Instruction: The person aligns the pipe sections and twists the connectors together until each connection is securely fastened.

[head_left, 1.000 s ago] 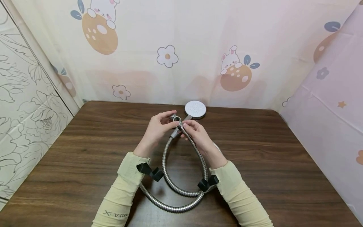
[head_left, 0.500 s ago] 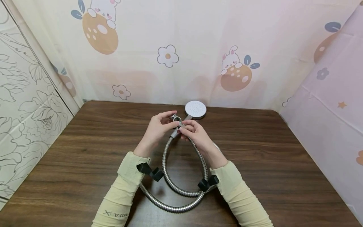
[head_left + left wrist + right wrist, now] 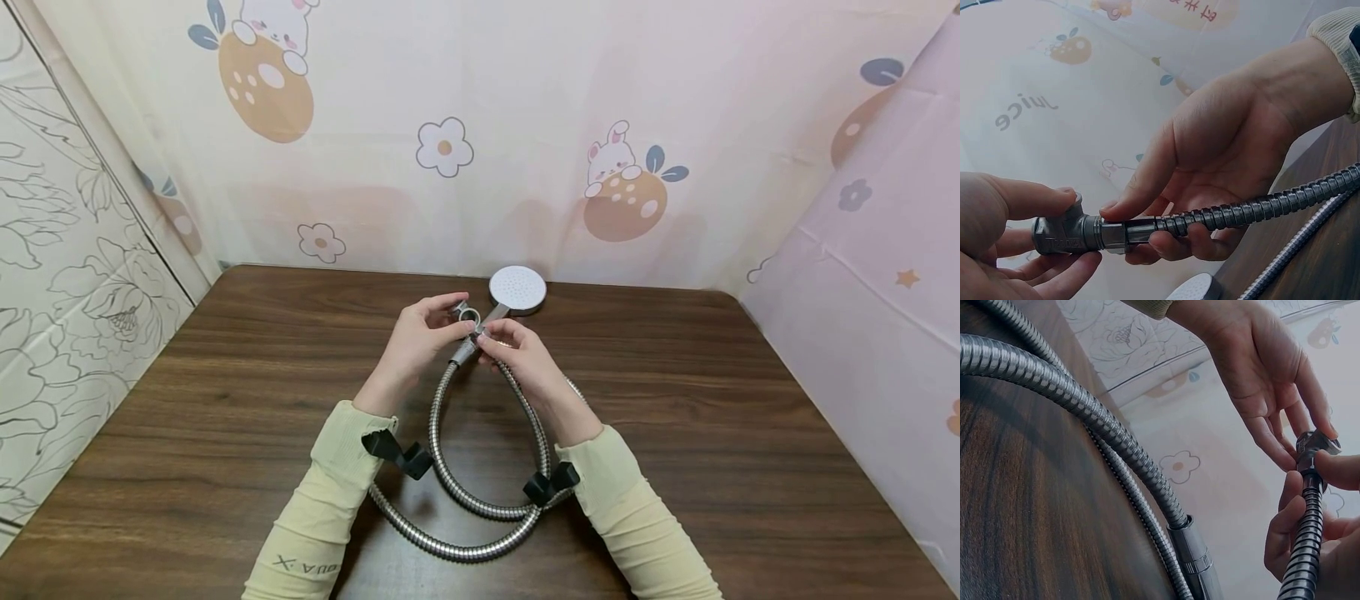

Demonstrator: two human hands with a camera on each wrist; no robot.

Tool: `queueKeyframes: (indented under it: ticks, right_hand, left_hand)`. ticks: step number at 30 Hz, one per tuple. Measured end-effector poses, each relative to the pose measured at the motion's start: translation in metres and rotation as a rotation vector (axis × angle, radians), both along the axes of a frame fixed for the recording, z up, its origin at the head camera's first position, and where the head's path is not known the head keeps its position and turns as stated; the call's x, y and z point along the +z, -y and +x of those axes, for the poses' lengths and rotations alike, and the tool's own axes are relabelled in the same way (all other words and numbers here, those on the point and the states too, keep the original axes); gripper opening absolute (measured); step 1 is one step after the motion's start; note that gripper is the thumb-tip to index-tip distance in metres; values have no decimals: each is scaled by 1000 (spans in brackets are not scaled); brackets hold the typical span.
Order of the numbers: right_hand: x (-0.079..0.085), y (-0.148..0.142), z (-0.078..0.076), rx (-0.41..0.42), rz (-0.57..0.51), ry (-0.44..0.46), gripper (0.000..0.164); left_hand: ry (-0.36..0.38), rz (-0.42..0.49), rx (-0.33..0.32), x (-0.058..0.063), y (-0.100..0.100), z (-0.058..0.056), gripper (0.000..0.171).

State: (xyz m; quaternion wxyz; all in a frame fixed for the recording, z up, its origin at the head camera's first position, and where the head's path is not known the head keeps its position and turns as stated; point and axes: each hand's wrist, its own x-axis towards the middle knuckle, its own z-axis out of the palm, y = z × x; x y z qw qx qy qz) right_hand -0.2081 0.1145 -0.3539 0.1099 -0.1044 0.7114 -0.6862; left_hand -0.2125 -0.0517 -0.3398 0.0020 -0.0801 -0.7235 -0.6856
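In the head view my left hand (image 3: 416, 337) holds a small metal tee fitting (image 3: 1063, 231), seen closely in the left wrist view, between thumb and fingers. My right hand (image 3: 528, 358) pinches the hex nut (image 3: 1114, 235) at one end of a ribbed metal shower hose (image 3: 1229, 215). That nut sits against the threaded side outlet of the tee, in line with it. How far the thread is engaged cannot be seen. Behind the hands lies a shower head (image 3: 517, 289) with a white round face. Its handle meets the hose's other end at a smooth connector (image 3: 1194, 556).
The hose (image 3: 465, 552) loops over the dark wooden table (image 3: 712, 433) between and under the forearms. Black camera mounts (image 3: 551, 483) on both wrists hang close to it. A patterned curtain (image 3: 525, 167) rises behind the table's far edge.
My right thumb and fingers have shifted slightly around the nut, first leftward over it, then a little back right. The left hand and the tee fitting stay in place.
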Motion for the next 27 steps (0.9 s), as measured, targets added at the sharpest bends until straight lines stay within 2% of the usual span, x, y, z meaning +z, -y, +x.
queueKeyframes:
  ticks: [6, 12, 17, 22, 27]
  right_hand:
    - [0, 1, 1, 7, -14, -18, 31]
    - [0, 1, 0, 3, -35, -32, 31]
    - [0, 2, 1, -2, -53, -40, 33]
    - [0, 3, 1, -4, -79, -6, 37]
    - [-1, 2, 1, 16, -109, 30, 32]
  left_hand:
    - [3, -11, -7, 0, 0, 1, 42]
    - [0, -15, -13, 1, 0, 1, 42]
    - [-34, -35, -20, 2, -1, 2, 40]
    - [-70, -86, -39, 2, 0, 2, 41]
    - [-113, -134, -74, 0, 3, 2, 42]
